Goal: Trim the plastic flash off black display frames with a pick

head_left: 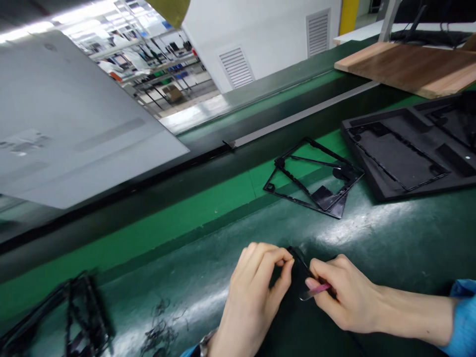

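Low in the middle of the head view, my left hand point(255, 290) is closed in a pinch at the upper end of a thin black plastic frame point(302, 263). Much of that frame is hidden by my hands or lost against the dark surface. My right hand point(347, 295), closed just to the right, grips a small pink-handled knife point(320, 289) whose short curved metal tip points left. Its fingers are also close against the frame's edge. Beyond my hands, two black plastic frames point(316, 199) lie overlapping on the green bench point(208, 258).
A dark foam tray point(396, 196) with black frames in its recesses stands at right, near a wooden board point(409, 67). Thin black scraps point(159, 329) and more frames point(87, 317) lie at lower left. A grey panel point(74, 119) slants over the upper left.
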`<state>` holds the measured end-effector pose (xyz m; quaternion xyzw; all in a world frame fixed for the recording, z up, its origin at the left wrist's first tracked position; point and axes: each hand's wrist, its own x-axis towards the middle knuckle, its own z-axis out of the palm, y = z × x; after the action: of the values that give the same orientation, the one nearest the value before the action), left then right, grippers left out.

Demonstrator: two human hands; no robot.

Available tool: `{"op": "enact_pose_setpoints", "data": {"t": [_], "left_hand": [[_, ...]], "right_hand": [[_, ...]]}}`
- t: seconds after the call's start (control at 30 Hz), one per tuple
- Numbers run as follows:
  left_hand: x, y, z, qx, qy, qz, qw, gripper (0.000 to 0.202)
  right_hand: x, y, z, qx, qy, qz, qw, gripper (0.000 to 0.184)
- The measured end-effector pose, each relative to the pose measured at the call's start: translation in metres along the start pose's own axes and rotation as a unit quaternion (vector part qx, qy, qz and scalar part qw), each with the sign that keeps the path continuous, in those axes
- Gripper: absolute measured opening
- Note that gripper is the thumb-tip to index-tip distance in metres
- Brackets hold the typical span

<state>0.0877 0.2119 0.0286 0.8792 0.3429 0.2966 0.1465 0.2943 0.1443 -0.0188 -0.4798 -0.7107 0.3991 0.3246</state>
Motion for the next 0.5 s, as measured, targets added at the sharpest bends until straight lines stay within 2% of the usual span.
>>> {"op": "enact_pose_setpoints", "data": {"t": [0.2,0.5], "left_hand": [[-0.006,0.002,0.007,-0.007,-0.015,-0.006,1.000,0.009],[-0.006,0.004,-0.005,0.019,-0.056,0.070,0.996,0.020]], "right_hand": [[-0.001,0.002,0.003,-0.031,-0.009,0.000,0.999,0.028],[-0.004,0.005,0.006,-0.060,-0.004,-0.018,0.998,0.027]]}}
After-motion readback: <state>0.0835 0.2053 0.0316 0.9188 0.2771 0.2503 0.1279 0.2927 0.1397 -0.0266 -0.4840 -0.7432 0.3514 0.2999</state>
